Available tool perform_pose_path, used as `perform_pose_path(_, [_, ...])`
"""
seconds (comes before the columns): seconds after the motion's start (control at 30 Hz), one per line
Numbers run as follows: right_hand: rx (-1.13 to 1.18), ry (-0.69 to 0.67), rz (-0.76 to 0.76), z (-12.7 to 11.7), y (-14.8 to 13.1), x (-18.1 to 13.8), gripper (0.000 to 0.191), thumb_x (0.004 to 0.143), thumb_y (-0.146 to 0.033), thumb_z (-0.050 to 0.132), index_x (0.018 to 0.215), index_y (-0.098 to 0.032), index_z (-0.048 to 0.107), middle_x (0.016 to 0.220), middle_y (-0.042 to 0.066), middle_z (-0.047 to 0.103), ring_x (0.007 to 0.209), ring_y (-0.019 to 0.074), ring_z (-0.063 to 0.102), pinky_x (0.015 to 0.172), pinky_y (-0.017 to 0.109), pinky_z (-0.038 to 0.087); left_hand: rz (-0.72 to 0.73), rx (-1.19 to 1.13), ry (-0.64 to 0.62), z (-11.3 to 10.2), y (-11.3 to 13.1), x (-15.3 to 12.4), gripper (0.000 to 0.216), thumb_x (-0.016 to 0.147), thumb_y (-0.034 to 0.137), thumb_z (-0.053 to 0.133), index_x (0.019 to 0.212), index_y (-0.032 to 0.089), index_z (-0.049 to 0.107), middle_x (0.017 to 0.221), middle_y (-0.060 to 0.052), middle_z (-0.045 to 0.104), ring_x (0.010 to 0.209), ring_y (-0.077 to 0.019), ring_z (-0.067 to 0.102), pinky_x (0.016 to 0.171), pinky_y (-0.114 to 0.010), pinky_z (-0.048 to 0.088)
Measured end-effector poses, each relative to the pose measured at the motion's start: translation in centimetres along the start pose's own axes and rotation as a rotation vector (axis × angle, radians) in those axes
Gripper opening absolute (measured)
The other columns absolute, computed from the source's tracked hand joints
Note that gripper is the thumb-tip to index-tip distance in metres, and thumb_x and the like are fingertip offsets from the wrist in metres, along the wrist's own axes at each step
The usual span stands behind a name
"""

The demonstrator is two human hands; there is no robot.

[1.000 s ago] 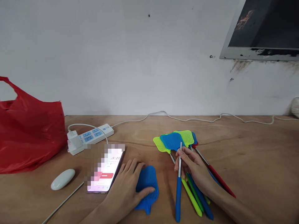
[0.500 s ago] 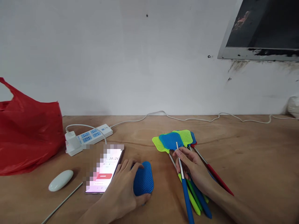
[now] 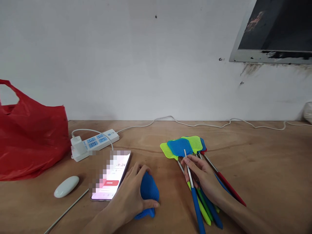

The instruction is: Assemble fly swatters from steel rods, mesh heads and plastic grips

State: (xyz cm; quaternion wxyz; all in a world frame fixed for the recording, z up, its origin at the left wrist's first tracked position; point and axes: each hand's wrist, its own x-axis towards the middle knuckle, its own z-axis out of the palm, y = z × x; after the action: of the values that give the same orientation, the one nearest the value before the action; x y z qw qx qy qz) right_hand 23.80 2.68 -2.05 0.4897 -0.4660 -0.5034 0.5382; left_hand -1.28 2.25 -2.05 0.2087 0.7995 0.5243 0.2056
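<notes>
My left hand [image 3: 133, 196] is closed around a loose blue mesh swatter head [image 3: 148, 191], lifting its edge off the wooden table [image 3: 263, 162]. My right hand [image 3: 201, 177] pinches a metal rod with a blue handle [image 3: 195, 201], its bare tip pointing up and away. Under and beside that hand lies a pile of assembled fly swatters [image 3: 185, 146] with green, blue and red heads and handles.
A lit phone [image 3: 112, 180] lies just left of my left hand. A white power strip [image 3: 94, 143] with a plugged charger, a white oval object [image 3: 66, 186], a thin rod [image 3: 65, 213] and a red plastic bag [image 3: 29, 136] are at the left. A white cable [image 3: 200, 124] runs along the wall.
My left hand has curled tighter on the blue mesh head and tipped it up from lying flat. The rod in my right hand swung from upright to slanted, its handle now further right.
</notes>
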Motion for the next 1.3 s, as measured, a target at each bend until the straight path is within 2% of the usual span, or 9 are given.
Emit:
perform_pose_path(0.2, [-0.018, 0.007, -0.003, 0.2, -0.1, -0.1, 0.044, 0.087, -0.062, 0.059, 0.09, -0.018, 0.06, 0.05, -0.005, 0.058, 0.034, 0.0064, 0.039, 0.034, 0.018, 0.025, 0.149, -0.003, 0.131, 0.8, -0.9, -0.1, 0.035, 0.079, 0.031, 0.073, 0.108, 0.025, 0.055, 0.12, -0.007, 0.053, 0.109, -0.0312, 0.055, 0.092, -0.047, 0.047])
perform_pose_path(0.3, [-0.014, 0.01, 0.007, 0.2, -0.2, -0.2, 0.044, 0.086, -0.063, 0.06, 0.088, -0.018, 0.06, 0.049, -0.005, 0.058, 0.034, 0.0062, 0.039, 0.034, 0.018, 0.024, 0.209, 0.057, 0.09, 0.0, -0.5, -0.1, 0.03, 0.081, 0.029, 0.065, 0.109, 0.024, 0.056, 0.116, -0.008, 0.058, 0.105, -0.0318, 0.056, 0.093, -0.051, 0.045])
perform_pose_path(0.47, [-0.016, 0.002, -0.002, 0.3, -0.6, -0.3, 0.045, 0.085, -0.064, 0.06, 0.084, -0.019, 0.06, 0.048, -0.005, 0.057, 0.034, 0.0062, 0.038, 0.034, 0.017, 0.024, 0.239, 0.15, -0.023, -1.4, 0.6, -0.2, 0.015, 0.068, 0.019, 0.059, 0.083, 0.021, 0.06, 0.088, -0.004, 0.064, 0.083, -0.0269, 0.06, 0.073, -0.04, 0.047])
perform_pose_path(0.53, [-0.018, 0.001, -0.003, 0.3, -0.7, -0.3, 0.045, 0.085, -0.064, 0.06, 0.084, -0.019, 0.06, 0.048, -0.005, 0.057, 0.034, 0.0063, 0.038, 0.034, 0.018, 0.024, 0.269, 0.192, -0.024, -1.4, 0.7, -0.2, 0.005, 0.071, 0.02, 0.057, 0.075, 0.021, 0.06, 0.078, -0.003, 0.064, 0.075, -0.0253, 0.061, 0.067, -0.036, 0.046])
perform_pose_path(0.63, [-0.014, -0.005, -0.003, 0.4, -0.7, -0.4, 0.045, 0.086, -0.064, 0.058, 0.083, -0.019, 0.06, 0.048, -0.005, 0.057, 0.034, 0.0063, 0.039, 0.035, 0.017, 0.024, 0.329, 0.23, -0.042, -1.1, 0.7, -0.5, 0.012, 0.08, 0.024, 0.055, 0.075, 0.022, 0.065, 0.073, -0.003, 0.067, 0.069, -0.0238, 0.064, 0.063, -0.035, 0.047])
perform_pose_path(0.73, [0.0, -0.01, -0.006, 0.4, -0.5, -0.4, 0.045, 0.086, -0.064, 0.058, 0.083, -0.019, 0.06, 0.049, -0.005, 0.057, 0.035, 0.0064, 0.039, 0.035, 0.017, 0.024, 0.36, 0.228, -0.029, -0.9, 0.4, -0.7, 0.017, 0.086, 0.026, 0.055, 0.086, 0.023, 0.071, 0.081, -0.004, 0.073, 0.074, -0.0242, 0.069, 0.069, -0.036, 0.053])
perform_pose_path(0.9, [0.01, -0.031, 0.018, 0.4, -0.4, -0.4, 0.044, 0.087, -0.064, 0.058, 0.084, -0.019, 0.06, 0.049, -0.004, 0.057, 0.036, 0.0068, 0.039, 0.035, 0.018, 0.023, 0.409, 0.212, 0.033, -0.4, -0.2, -0.6, 0.037, 0.087, 0.03, 0.061, 0.122, 0.023, 0.066, 0.127, -0.009, 0.069, 0.113, -0.0315, 0.066, 0.098, -0.048, 0.053])
perform_pose_path(1.13, [-0.007, -0.015, 0.008, 0.4, -0.5, -0.5, 0.043, 0.088, -0.062, 0.058, 0.087, -0.019, 0.061, 0.048, -0.005, 0.055, 0.037, 0.008, 0.038, 0.036, 0.019, 0.022, 0.161, 0.316, 0.102, 0.7, -1.1, 0.0, 0.076, 0.081, 0.066, 0.064, 0.137, 0.016, 0.056, 0.141, -0.02, 0.057, 0.127, -0.0441, 0.054, 0.102, -0.063, 0.047])
perform_pose_path(1.3, [-0.005, -0.017, 0.017, 0.5, -0.7, -0.5, 0.046, 0.085, -0.065, 0.059, 0.083, -0.019, 0.061, 0.047, -0.005, 0.054, 0.037, 0.0079, 0.036, 0.036, 0.019, 0.022, 0.209, 0.258, 0.04, 1.2, -1.5, -0.6, 0.065, 0.086, 0.049, 0.063, 0.143, 0.022, 0.049, 0.15, -0.017, 0.048, 0.134, -0.0422, 0.047, 0.106, -0.062, 0.042])
